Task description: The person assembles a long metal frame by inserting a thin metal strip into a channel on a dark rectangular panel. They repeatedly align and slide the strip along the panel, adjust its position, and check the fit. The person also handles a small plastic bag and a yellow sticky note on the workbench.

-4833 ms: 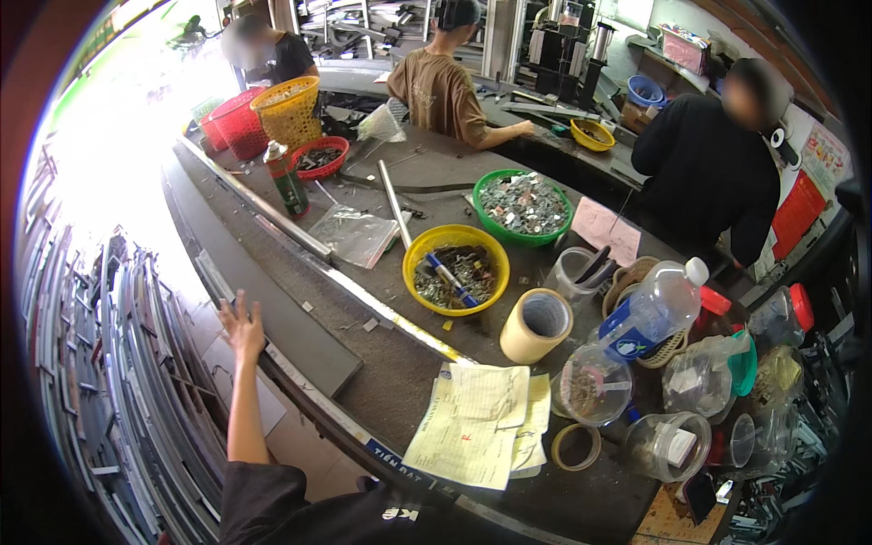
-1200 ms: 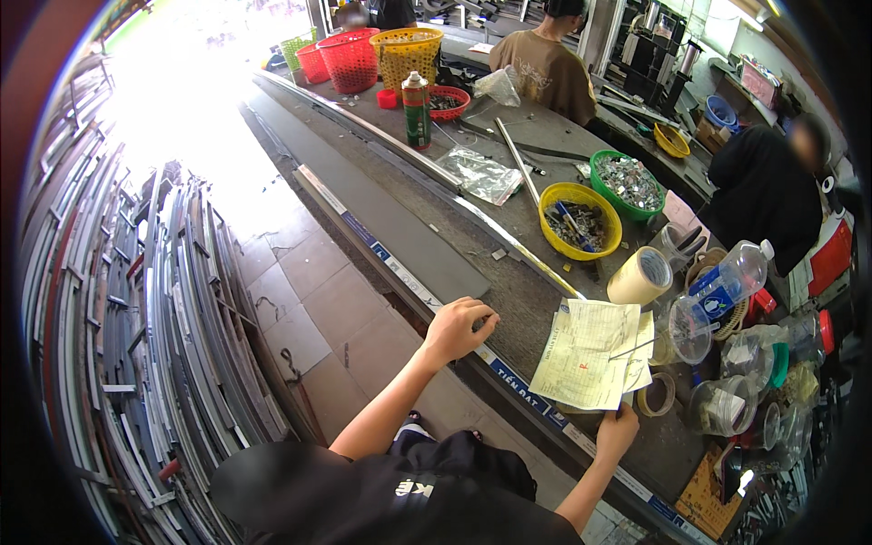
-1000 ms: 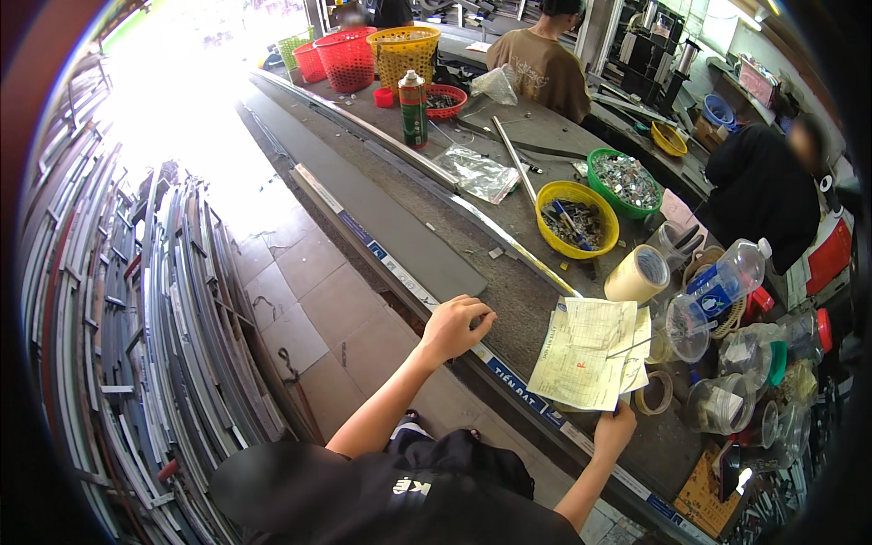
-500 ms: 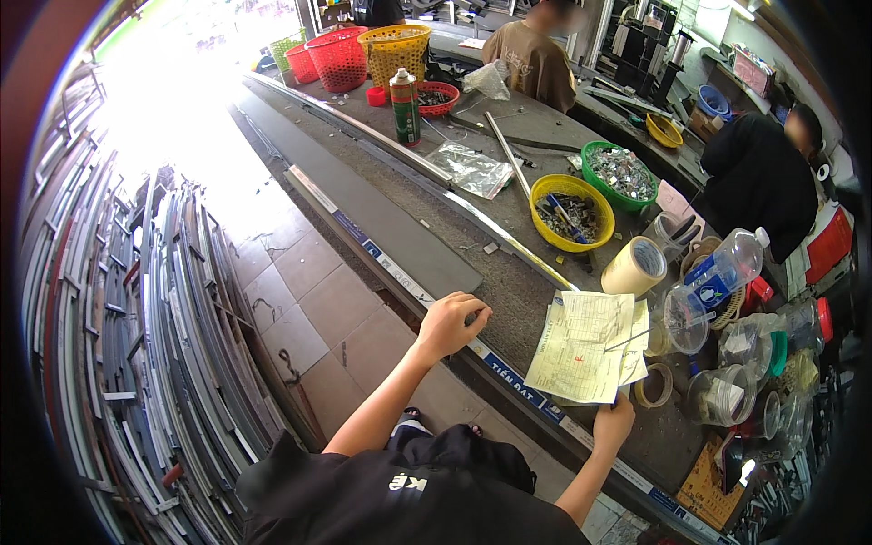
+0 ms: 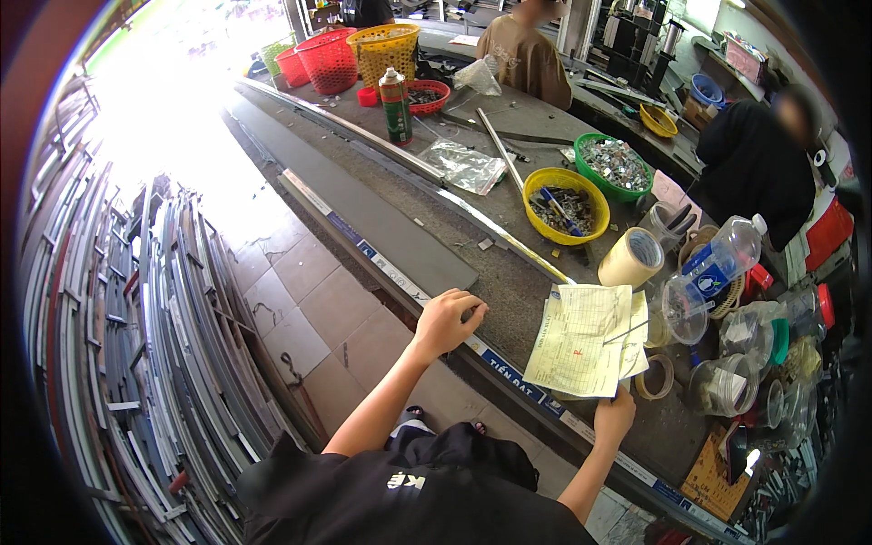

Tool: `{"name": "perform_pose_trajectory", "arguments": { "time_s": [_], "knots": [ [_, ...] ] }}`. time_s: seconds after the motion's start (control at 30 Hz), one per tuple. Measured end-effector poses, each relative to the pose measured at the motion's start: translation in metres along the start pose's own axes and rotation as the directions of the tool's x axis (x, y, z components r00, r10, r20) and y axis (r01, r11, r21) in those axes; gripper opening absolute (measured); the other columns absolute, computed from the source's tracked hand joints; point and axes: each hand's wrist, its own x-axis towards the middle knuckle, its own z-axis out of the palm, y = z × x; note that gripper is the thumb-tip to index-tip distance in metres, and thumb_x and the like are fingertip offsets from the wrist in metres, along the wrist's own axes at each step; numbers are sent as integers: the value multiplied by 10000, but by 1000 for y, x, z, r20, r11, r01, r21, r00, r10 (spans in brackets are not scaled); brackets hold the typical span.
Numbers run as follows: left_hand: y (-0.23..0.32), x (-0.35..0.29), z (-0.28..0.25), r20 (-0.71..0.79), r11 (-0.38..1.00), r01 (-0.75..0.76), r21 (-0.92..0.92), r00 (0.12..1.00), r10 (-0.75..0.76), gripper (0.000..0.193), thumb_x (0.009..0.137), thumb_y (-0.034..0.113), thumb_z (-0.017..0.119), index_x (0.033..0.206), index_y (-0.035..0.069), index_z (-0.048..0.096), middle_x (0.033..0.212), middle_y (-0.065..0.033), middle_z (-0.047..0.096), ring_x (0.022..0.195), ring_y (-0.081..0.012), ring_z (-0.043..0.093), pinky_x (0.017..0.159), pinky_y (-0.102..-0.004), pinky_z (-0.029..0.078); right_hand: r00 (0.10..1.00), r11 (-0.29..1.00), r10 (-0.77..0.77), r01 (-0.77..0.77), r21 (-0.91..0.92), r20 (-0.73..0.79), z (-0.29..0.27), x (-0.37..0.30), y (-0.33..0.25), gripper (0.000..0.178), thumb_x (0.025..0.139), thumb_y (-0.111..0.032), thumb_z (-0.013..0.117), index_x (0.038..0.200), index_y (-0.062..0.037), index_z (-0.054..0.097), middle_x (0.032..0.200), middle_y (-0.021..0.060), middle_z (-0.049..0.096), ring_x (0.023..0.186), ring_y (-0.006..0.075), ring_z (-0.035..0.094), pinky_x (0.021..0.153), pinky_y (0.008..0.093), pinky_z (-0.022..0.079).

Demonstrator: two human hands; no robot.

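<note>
A stack of creased yellow paper slips point(image 5: 577, 350) with printed lines and a red mark lies on the dark workbench point(image 5: 509, 250). Gripping its lower edge is my right hand point(image 5: 615, 418), fingers closed; the fingertips are partly hidden by the paper. My left hand point(image 5: 448, 322) hovers by the near edge of the bench, left of the slips. Its fingers are curled, with a small dark spot between thumb and forefinger that I cannot make out. A thin metal rod point(image 5: 627, 333) crosses the right side of the slips. Beside them lies a tape roll point(image 5: 654, 377).
Behind the slips stand a wide cream tape roll point(image 5: 630, 257), a yellow basket point(image 5: 590, 234) of small parts and a green basket point(image 5: 617, 189). Transparent jars point(image 5: 724, 385) and a bottle point(image 5: 728, 252) crowd the right. Metal profiles point(image 5: 191, 354) fill the left. Two people sit across the bench.
The view has shifted slightly. Both hands stay nearly in place; a small blue-dark bit visible at my right fingertips earlier no longer shows.
</note>
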Motion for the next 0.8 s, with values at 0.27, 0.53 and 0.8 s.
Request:
{"name": "perform_pose_trajectory", "arguments": {
  "time_s": [0.27, 0.53, 0.8],
  "knots": [
    [-2, 1, 0, 7, 1000, -16, -18, 1000, 16, 175, 909, 199, 674, 885, 44, 752, 858, -98, 727, 849, -272, 667, 765, -387, 541, 1000, 999, -7, 7, -32, 0, 2, 1, 3, 239, 918, -204, 669, 980, 20, 724, 919, 249, 717, 904, 435, 687, 777, 486, 519],
    [0, 3, 7, -14, 998, 49, 49, 999, -48, 168, 884, 206, 681, 861, 53, 745, 852, -109, 713, 847, -303, 661, 755, -410, 533, 999, 997, 18, -20, -72, -30, 5, 2, -1, 288, 915, -270, 642, 932, 7, 721, 897, 253, 702, 884, 460, 665, 749, 496, 510],
    [1, -1, -7, 50, 997, -53, -53, 997, 56, 118, 864, 169, 715, 895, 71, 775, 877, -92, 740, 847, -262, 688, 753, -376, 554, 883, 993, -82, 113, -39, 463, -36, -32, -36, 326, 929, -262, 673, 1055, 36, 711, 881, 242, 716, 832, 378, 709, 757, 408, 524]
  ]
}}
